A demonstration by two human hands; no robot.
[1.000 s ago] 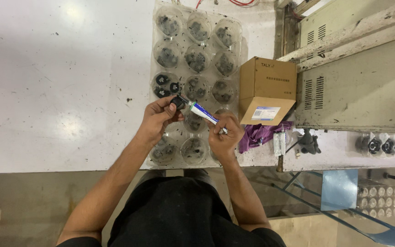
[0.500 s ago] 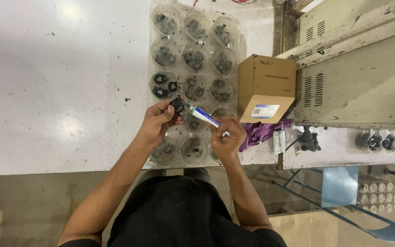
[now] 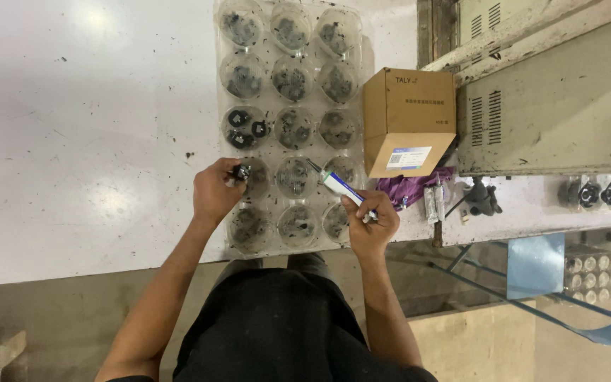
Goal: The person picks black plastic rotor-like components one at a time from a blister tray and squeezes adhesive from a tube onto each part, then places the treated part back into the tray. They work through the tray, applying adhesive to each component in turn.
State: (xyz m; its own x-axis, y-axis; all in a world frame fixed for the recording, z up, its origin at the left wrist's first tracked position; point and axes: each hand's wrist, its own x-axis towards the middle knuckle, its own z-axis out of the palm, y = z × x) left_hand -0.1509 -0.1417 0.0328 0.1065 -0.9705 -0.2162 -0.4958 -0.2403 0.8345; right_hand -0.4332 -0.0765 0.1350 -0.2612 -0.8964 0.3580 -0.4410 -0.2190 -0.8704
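Note:
A clear plastic tray (image 3: 218, 85) with round cups lies on the white table, and each cup holds several small black parts. My left hand (image 3: 213, 192) pinches one small black part (image 3: 240, 172) at the tray's left edge, over a cup in the fourth row. My right hand (image 3: 369, 223) grips a slim white and blue tube (image 3: 337, 185), its nozzle pointing up and left over the tray's fourth row. The two hands are apart, with one cup's width between part and nozzle.
A brown cardboard box (image 3: 408, 120) stands just right of the tray, with purple cloth (image 3: 408, 187) below it. Grey metal machine housing (image 3: 553, 106) fills the right side. More black parts (image 3: 599, 192) sit on its ledge. The white table (image 3: 86, 127) stretches left.
My left hand has carried the black part left, away from the tube's nozzle, to the tray's left edge. My right hand with the tube has barely shifted.

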